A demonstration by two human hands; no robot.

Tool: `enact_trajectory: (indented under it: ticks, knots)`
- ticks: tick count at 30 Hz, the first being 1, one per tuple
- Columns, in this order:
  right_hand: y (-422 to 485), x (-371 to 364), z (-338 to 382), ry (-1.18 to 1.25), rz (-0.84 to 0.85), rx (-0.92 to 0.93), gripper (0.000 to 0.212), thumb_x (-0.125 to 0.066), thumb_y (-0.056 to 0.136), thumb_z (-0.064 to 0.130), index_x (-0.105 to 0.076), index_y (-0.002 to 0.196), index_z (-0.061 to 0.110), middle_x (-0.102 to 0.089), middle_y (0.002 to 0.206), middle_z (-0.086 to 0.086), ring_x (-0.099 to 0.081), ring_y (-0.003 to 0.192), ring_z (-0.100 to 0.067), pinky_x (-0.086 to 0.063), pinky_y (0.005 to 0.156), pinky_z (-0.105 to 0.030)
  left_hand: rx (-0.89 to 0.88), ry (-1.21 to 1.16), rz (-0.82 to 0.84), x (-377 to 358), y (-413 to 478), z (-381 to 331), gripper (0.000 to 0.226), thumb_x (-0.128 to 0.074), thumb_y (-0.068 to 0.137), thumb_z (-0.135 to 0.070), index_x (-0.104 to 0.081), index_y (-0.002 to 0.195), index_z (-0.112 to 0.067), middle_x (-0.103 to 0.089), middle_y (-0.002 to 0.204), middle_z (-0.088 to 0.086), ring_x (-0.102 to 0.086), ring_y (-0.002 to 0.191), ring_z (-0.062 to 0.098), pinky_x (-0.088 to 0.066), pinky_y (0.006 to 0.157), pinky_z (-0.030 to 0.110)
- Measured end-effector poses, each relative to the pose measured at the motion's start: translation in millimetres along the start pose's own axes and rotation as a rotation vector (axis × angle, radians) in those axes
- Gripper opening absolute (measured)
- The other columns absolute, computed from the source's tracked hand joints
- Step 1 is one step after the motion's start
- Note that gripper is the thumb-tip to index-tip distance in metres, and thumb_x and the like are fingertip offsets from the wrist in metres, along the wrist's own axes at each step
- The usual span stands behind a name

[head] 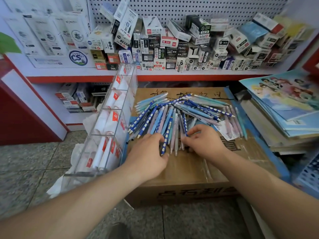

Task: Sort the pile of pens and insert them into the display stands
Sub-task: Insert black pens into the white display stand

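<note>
A pile of pens (pixel 183 111) lies spread on a brown cardboard box (pixel 189 171): dark blue ones with white dots, light blue, teal and pale pink ones. A clear acrylic display stand (pixel 110 121) with several compartments leans at the box's left side, white and red items inside it. My left hand (pixel 148 156) sits at the pile's near edge, fingers curled around a dark blue dotted pen (pixel 165 137). My right hand (pixel 205 142) is beside it, thumb and fingers curled over the near ends of several pale pens (pixel 176 138).
A red-edged shelf (pixel 155 73) behind the box carries stacked pen and refill cartons under a pegboard. A stack of books and folders (pixel 283 109) lies to the right. A blue basket (pixel 309 175) stands at the far right. Speckled tile floor (pixel 31 163) is on the left.
</note>
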State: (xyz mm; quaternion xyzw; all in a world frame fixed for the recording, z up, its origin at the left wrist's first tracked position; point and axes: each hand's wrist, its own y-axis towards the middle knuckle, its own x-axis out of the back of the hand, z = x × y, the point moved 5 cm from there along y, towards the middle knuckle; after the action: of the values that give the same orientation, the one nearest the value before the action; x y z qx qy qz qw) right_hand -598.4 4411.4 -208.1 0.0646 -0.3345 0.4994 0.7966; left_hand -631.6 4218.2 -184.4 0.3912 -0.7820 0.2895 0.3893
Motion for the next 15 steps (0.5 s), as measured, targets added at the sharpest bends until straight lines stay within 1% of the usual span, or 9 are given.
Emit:
enact_trajectory:
  ticks: [4, 7, 9, 11, 13, 15]
  knots:
    - [-12, 7, -1, 0.090, 0.032, 0.018, 0.020, -0.080, 0.087, 0.026, -0.064, 0.094, 0.016, -0.075, 0.071, -0.005, -0.070, 0.060, -0.017, -0.059, 0.065, -0.038, 0.010, -0.053, -0.003, 3, 3, -4, 0.034, -0.065, 0.094, -0.034, -0.053, 0.126, -0.027, -0.055, 0.112, -0.008, -0.057, 0.103, 0.012, -0.051, 0.095, 0.038]
    - [-27, 16, 5, 0.152, 0.045, 0.057, 0.017, -0.079, 0.088, 0.021, -0.066, 0.096, 0.013, -0.075, 0.071, -0.006, -0.068, 0.059, -0.014, -0.054, 0.061, -0.031, 0.025, -0.152, -0.021, 4, 9, -5, 0.021, -0.063, 0.095, -0.032, -0.061, 0.116, -0.027, -0.061, 0.099, -0.012, -0.061, 0.093, 0.009, -0.055, 0.089, 0.039]
    - [-38, 19, 10, 0.184, 0.087, 0.085, 0.015, -0.078, 0.088, 0.017, -0.067, 0.097, 0.012, -0.075, 0.073, -0.007, -0.069, 0.062, -0.016, -0.055, 0.060, -0.028, 0.035, -0.241, -0.015, 2, 14, -7, 0.016, -0.060, 0.097, -0.032, -0.066, 0.112, -0.028, -0.067, 0.096, -0.013, -0.064, 0.089, 0.006, -0.057, 0.085, 0.034]
    - [-47, 16, 13, 0.224, 0.144, 0.107, 0.014, -0.078, 0.088, 0.014, -0.068, 0.096, 0.009, -0.075, 0.074, -0.009, -0.068, 0.063, -0.019, -0.057, 0.061, -0.030, 0.057, -0.414, 0.032, -3, 17, -13, 0.015, -0.060, 0.100, -0.027, -0.071, 0.108, -0.024, -0.073, 0.096, -0.008, -0.069, 0.088, 0.009, -0.059, 0.083, 0.031]
    - [-53, 12, 13, 0.231, 0.202, 0.145, 0.012, -0.078, 0.087, 0.010, -0.068, 0.094, 0.006, -0.074, 0.071, -0.011, -0.067, 0.062, -0.020, -0.056, 0.062, -0.034, 0.130, -0.725, 0.132, -11, 18, -20, 0.017, -0.060, 0.101, -0.020, -0.073, 0.103, -0.009, -0.077, 0.095, 0.009, -0.074, 0.085, 0.018, -0.062, 0.077, 0.032]
    - [-54, 10, 11, 0.227, 0.242, 0.174, 0.012, -0.078, 0.087, 0.009, -0.068, 0.092, 0.007, -0.072, 0.068, -0.007, -0.066, 0.061, -0.019, -0.056, 0.061, -0.034, 0.212, -0.967, 0.198, -16, 18, -25, 0.023, -0.060, 0.101, -0.015, -0.068, 0.105, 0.006, -0.075, 0.098, 0.022, -0.075, 0.082, 0.025, -0.063, 0.075, 0.034]
